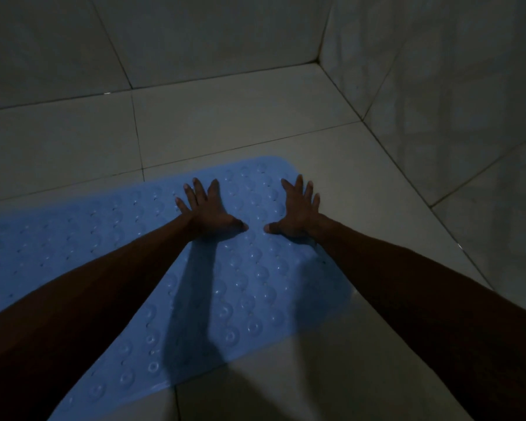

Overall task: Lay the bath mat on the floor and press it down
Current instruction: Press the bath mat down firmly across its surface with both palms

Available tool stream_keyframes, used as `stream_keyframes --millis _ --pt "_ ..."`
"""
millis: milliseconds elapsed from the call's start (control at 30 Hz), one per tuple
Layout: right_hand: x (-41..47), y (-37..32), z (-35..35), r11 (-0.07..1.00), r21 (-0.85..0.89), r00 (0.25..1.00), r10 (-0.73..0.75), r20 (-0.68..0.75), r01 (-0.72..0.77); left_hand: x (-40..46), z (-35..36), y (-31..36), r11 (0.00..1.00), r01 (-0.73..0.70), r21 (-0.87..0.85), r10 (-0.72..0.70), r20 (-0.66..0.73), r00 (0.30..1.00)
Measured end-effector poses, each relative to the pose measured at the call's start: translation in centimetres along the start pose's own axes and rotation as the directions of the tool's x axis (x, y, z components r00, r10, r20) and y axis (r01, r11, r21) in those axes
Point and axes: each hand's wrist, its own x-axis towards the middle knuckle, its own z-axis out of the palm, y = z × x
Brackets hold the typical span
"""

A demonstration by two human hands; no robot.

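The mat (152,268) lies flat on the floor (255,117), running from the near left toward the far right, where its rounded end stops short of the wall (438,86). Both hands are on that far-right end. The left hand (205,208) and the right hand (299,208) each rest palm down with fingers straight and spread, thumbs pointing toward each other with a small gap between them. Neither hand grips anything.

The spread palms probably serve to push a broad patch of the mat against the tiles at once, so the underside can take hold; the arms reach straight out, which suggests body weight is behind them. Pressing looks under way, with the laying done; the near-left stretch is likely left to press.

The mat is blue, thin and pliable-looking, likely rubber or soft plastic, covered in rows of small round dimples with tiny holes between. The floor is large pale glossy tiles with dark grout lines, and the wall has similar tiles. The light is dim.
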Motion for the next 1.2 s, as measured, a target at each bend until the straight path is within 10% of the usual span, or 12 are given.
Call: stream_keyframes --millis 367,633,1200 --pt "-3.3 1.6 3.3 0.976 0.216 0.965 0.067 -0.253 -0.011 -0.9 0.2 0.3 0.997 0.014 0.077 -0.021 0.091 0.996" --pt "-4.0 3.0 0.4 0.989 0.142 0.996 -0.041 0.080 0.029 -1.8 0.7 1.0 1.000 -0.004 0.026 0.003 0.035 0.999" --pt "-4.5 0.7 1.8 0.985 0.165 0.997 0.066 -0.030 -0.060 -3.0 2.7 -0.2 0.992 -0.097 0.079 0.091 0.081 0.993"
